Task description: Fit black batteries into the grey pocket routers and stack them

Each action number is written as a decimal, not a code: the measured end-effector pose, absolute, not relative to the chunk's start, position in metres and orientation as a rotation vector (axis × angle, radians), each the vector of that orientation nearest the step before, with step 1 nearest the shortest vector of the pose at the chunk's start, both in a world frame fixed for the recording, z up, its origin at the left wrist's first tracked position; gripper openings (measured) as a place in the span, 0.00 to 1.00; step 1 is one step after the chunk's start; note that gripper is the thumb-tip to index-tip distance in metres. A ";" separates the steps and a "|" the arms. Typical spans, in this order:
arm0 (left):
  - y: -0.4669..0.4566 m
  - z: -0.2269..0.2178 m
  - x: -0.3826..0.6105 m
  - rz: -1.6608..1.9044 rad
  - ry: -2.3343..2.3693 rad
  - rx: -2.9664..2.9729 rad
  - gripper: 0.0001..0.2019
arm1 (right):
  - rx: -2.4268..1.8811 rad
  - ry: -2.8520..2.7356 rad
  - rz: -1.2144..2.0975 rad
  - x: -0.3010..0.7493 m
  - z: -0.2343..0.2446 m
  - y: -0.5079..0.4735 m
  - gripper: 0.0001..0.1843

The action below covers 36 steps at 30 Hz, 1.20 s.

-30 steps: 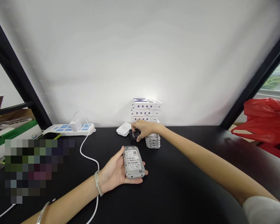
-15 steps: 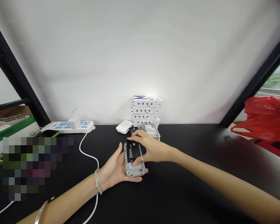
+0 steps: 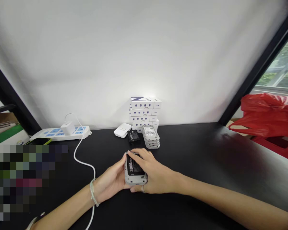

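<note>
My left hand [image 3: 111, 181] cups a small grey device [image 3: 133, 179] from its left side, back face up. A black battery [image 3: 133, 165] marked 3000mAh lies in the device's open back. My right hand [image 3: 153, 174] wraps the device from the right, with fingers pressed on the battery's far end. Both hands hover just above the black table [image 3: 196, 166]. Behind them stands a stack of several more grey devices [image 3: 151, 137], a loose black battery [image 3: 133, 136] and a small white device [image 3: 122, 130].
A pile of white boxes [image 3: 144, 111] stands against the white wall. A white power strip [image 3: 60, 133] with a plugged charger lies at the left; its white cable [image 3: 83, 161] runs under my left wrist. A red plastic bag [image 3: 266, 115] sits at the right.
My right hand brought a black battery from beside the stack to the device in my left hand and now presses it into the open back. Both hands drew nearer to me.
</note>
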State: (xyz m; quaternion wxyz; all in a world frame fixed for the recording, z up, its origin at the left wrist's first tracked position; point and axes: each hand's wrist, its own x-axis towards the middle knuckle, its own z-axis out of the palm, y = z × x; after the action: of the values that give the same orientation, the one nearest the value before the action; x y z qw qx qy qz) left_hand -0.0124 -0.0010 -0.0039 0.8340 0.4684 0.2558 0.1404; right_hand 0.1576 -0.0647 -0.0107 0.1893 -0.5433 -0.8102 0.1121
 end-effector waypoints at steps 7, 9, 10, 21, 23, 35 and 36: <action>0.000 -0.007 -0.011 0.374 0.743 1.003 0.24 | -1.515 -2.348 -0.082 0.165 -0.016 -0.089 0.40; 0.000 -0.006 -0.009 0.344 0.715 1.056 0.24 | -1.549 -2.376 -0.154 0.171 -0.017 -0.090 0.40; 0.000 -0.006 -0.009 0.323 0.676 1.086 0.24 | -1.551 -2.384 -0.129 0.174 -0.016 -0.090 0.39; -0.003 -0.006 -0.006 0.372 0.656 1.155 0.18 | -1.428 -2.340 -0.101 0.161 -0.014 -0.095 0.51; -0.004 -0.003 -0.008 0.336 0.637 1.158 0.17 | -1.396 -2.304 -0.133 0.159 -0.014 -0.096 0.49; -0.005 0.007 -0.009 0.117 0.577 1.189 0.18 | -1.955 -2.212 0.606 0.309 0.045 -0.060 0.47; -0.005 0.007 -0.010 0.112 0.577 1.193 0.18 | -1.974 -2.199 0.570 0.319 0.045 -0.046 0.47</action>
State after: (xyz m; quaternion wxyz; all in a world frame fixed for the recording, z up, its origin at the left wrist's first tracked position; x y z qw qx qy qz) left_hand -0.0096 -0.0046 0.0073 0.7871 0.5533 0.2676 0.0521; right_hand 0.3194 -0.0461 0.0452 0.0660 -0.6544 -0.7292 0.1888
